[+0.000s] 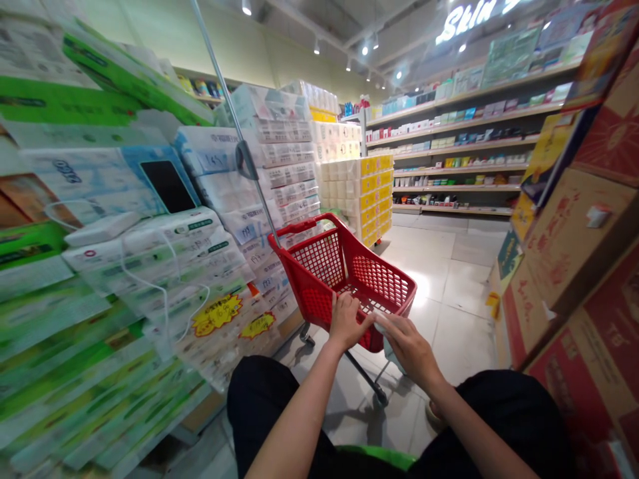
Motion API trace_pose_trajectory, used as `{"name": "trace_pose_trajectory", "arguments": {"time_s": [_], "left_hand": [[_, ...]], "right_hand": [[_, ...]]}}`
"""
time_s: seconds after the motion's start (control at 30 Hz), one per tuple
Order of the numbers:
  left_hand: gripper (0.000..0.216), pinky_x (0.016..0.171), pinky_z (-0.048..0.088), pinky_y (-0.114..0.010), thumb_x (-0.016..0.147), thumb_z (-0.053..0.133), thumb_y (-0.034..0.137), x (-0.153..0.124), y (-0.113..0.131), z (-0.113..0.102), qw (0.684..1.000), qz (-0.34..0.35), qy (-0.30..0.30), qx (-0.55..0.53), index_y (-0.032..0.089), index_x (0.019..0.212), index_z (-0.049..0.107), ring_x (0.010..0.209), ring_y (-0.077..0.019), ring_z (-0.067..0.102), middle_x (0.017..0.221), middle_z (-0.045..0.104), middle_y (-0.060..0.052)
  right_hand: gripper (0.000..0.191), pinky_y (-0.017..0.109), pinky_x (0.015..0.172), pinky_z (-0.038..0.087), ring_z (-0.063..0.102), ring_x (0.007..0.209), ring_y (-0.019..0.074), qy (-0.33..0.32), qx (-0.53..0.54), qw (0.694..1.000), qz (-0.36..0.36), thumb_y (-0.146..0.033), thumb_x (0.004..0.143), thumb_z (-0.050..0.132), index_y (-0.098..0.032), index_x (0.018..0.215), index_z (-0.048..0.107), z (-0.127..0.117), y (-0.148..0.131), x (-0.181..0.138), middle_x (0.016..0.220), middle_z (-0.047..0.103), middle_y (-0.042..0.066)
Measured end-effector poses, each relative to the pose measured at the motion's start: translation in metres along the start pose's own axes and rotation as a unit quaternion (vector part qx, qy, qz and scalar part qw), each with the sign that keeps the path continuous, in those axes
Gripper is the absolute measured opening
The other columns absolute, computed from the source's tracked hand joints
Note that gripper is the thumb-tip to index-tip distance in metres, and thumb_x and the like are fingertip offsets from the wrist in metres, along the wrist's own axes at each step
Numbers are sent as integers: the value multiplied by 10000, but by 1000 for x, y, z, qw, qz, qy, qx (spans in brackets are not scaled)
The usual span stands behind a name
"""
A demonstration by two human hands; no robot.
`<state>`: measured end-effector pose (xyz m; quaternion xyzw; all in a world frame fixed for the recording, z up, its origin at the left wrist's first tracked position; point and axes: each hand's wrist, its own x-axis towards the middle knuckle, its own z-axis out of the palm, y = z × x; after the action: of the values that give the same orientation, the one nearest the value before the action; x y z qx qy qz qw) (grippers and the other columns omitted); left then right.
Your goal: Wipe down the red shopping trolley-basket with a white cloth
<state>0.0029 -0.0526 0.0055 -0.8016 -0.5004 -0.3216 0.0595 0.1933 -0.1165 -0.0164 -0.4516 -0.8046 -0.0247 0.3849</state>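
A small red shopping cart (304, 293) with a perforated plastic basket stands in front of my knees. At its near rim is my left hand (345, 322), fingers curled over the edge and thumb pointing toward my right hand. My right hand (412, 349) is closed on a whitish cloth or wipe (392, 352), which hangs below the fingers and lies against the cart's rim. Part of the cloth is covered by that hand. Inside, the visible basket floor shows only its grid.
Stacked tissue packs (279, 133) line the left, with a dark-screened phone (167, 186) and a white cable (164, 286) on them. Cardboard boxes (574, 233) rise at the right. Stocked shelves (449, 143) stand behind a tiled floor (449, 286). A metal pole (219, 66) rises behind the cart.
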Motion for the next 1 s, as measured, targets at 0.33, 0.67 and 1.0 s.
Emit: {"name": "trace_pose_trajectory", "arguments": {"time_s": [0.33, 0.67, 1.0], "left_hand": [[341, 1195, 139, -561, 843, 596, 559, -1, -2, 5, 1000, 1, 5, -24, 224, 877, 544, 1300, -275, 407, 1109, 571, -64], [314, 1195, 145, -560, 850, 596, 534, -4, -7, 2, 1000, 9, 8, -25, 230, 885, 528, 1310, -272, 401, 1076, 566, -57], [307, 1198, 130, -562, 854, 593, 523, -3, -2, 5, 999, 7, 7, -33, 225, 892, 530, 1318, -272, 393, 1093, 559, -59]], "right_hand": [[407, 402, 962, 515, 577, 1134, 206, 47, -44, 992, 109, -267, 966, 397, -363, 1322, 570, -21, 93, 19, 1319, 610, -16], [439, 357, 962, 522, 568, 1145, 182, -5, -14, 1000, 15, -215, 964, 415, -367, 1360, 528, -10, 6, 7, 1297, 620, -19], [409, 386, 877, 542, 607, 1067, 210, 49, -77, 984, 152, -282, 953, 412, -404, 1307, 577, -30, 127, 29, 1290, 628, -40]]}}
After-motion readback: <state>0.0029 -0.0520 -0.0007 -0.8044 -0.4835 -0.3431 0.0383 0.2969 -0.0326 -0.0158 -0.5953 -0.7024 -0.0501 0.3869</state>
